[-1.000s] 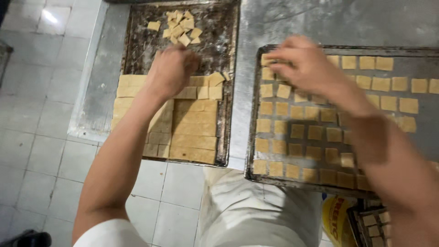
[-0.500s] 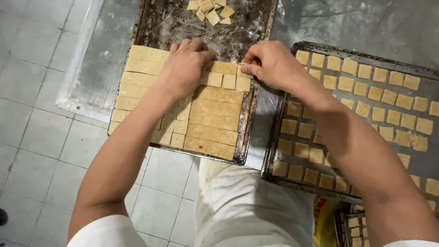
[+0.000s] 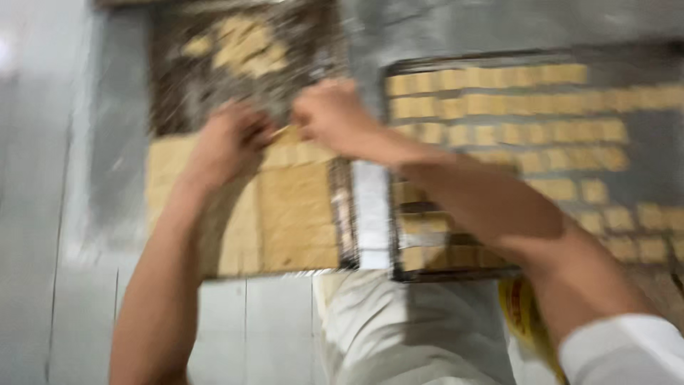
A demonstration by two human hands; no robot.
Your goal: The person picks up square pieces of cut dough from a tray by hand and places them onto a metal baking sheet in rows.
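Steel worktop (image 3: 399, 28), grey tiled floor (image 3: 43, 285) below; view motion-blurred. Left tray (image 3: 342, 214): scored slab of tan dough (image 3: 296, 214) in near half, loose cut squares (image 3: 242, 46) heaped at far end on dark crumbs. Right tray (image 3: 456, 274): rows of spaced dough squares (image 3: 499, 103). Left hand (image 3: 228, 142) curled on slab's far edge; right hand (image 3: 331, 117) beside it, fingers bunched, pinch too blurred to tell. Half a second ago hands sat slightly wider apart; right hand has closed in toward left.
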